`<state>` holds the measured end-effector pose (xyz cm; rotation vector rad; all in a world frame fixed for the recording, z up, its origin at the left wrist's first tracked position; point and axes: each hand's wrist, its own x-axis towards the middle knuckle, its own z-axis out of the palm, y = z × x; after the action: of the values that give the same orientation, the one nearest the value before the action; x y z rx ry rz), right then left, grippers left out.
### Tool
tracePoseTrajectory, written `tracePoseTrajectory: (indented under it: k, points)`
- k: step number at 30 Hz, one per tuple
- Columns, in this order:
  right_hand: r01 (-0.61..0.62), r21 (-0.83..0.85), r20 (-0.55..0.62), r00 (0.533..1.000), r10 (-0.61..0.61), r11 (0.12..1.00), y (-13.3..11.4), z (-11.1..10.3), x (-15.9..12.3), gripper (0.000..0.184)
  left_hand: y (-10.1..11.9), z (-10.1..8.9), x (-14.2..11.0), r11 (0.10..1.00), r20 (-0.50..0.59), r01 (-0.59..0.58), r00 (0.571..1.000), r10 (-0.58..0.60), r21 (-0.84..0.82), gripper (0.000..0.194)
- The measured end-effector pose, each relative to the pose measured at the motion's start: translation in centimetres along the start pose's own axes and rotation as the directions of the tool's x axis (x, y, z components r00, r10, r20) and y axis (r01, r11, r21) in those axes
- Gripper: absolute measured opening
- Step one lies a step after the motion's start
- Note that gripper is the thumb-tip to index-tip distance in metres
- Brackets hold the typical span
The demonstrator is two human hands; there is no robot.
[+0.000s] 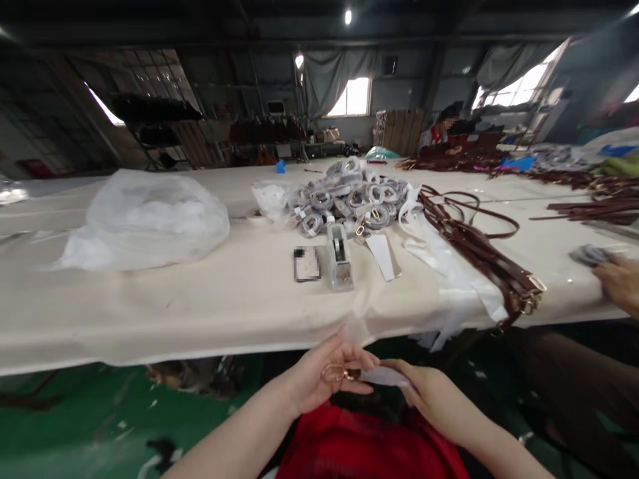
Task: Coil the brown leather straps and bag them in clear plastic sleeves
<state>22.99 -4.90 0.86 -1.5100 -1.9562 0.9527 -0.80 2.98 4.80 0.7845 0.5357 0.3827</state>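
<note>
Place: pretty clearly a workshop, factory-floor kind
Worktable (pixel 150 313): super long, covered in cream sheeting (pixel 100 336)
Goods: big heap of coiled, wrapped straps (pixel 349 197), plus a bundle of brown straps (pixel 482 259) with gold-tone buckles (pixel 530 305), way past household amounts
Tools: tape dispenser (pixel 341 266) parked right by the heap
Building: green floor (pixel 84 432), dark ceiling (pixel 279 18), bright windows (pixel 353 98) with cloth (pixel 319 81) draped over
Crew: another person (pixel 439 133) at the far side, plus somebody else's hand (pixel 620 281) at the right edge
</note>
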Motion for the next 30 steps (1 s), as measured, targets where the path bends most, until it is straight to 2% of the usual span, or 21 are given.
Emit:
tracePoseTrajectory:
  k: [3, 7, 12, 16, 18, 21, 23, 24, 26, 28, 30]
  points:
    - [0.009, -0.115, 0.066, 0.998, -0.001, 0.993, 2.6, 1.2, -1.1, 0.038, -3.6, -1.8, -0.9, 0.980, -0.099, 0.198, 0.975, -0.196, 0.009, 0.056]
    - [0.053, -0.269, 0.177, 0.984, -0.005, 0.962, 4.4, 2.9, -1.9, 0.043, -6.6, -2.6, -1.5, 0.903, -0.128, 0.384, 0.922, -0.364, 0.195, 0.061]
    - [0.165, -0.348, 0.201, 0.975, -0.099, 0.923, 4.4, 4.0, -1.6, 0.062, -7.5, -2.2, -1.0, 0.890, -0.182, 0.372, 0.925, -0.333, 0.262, 0.060]
    - [0.260, -0.458, 0.244, 0.956, -0.160, 0.850, 3.7, 4.2, -1.1, 0.064, -7.5, -2.6, -0.1, 0.884, -0.144, 0.372, 0.928, -0.344, 0.283, 0.061]
    - [0.288, -0.520, 0.260, 0.950, -0.172, 0.804, 3.7, 4.2, -1.0, 0.064, -7.5, -3.1, 0.3, 0.873, -0.111, 0.407, 0.914, -0.391, 0.270, 0.062]
    - [0.320, -0.591, 0.264, 0.944, -0.197, 0.741, 3.9, 4.2, -1.1, 0.066, -7.5, -3.8, 0.7, 0.832, 0.032, 0.529, 0.841, -0.541, 0.170, 0.072]
    - [0.327, -0.597, 0.264, 0.942, -0.206, 0.733, 4.0, 4.3, -1.2, 0.067, -7.6, -3.9, 0.9, 0.803, 0.087, 0.580, 0.801, -0.593, 0.134, 0.075]
    - [0.322, -0.585, 0.259, 0.944, -0.205, 0.744, 4.0, 4.2, -1.2, 0.067, -7.6, -3.8, 1.0, 0.808, 0.095, 0.574, 0.804, -0.587, 0.134, 0.069]
    - [0.280, -0.516, 0.222, 0.956, -0.189, 0.810, 3.8, 4.0, -1.0, 0.063, -7.5, -3.5, 1.1, 0.855, 0.121, 0.507, 0.847, -0.518, 0.109, 0.053]
    - [0.174, -0.345, 0.140, 0.981, -0.133, 0.922, 3.7, 4.0, -0.6, 0.057, -7.0, -3.1, 1.3, 0.914, 0.155, 0.407, 0.903, -0.399, -0.015, 0.040]
    - [0.014, -0.102, 0.077, 0.997, -0.006, 0.995, 3.8, 4.7, -0.2, 0.044, -6.0, -2.8, 1.5, 0.939, 0.110, 0.282, 0.958, -0.264, -0.196, 0.035]
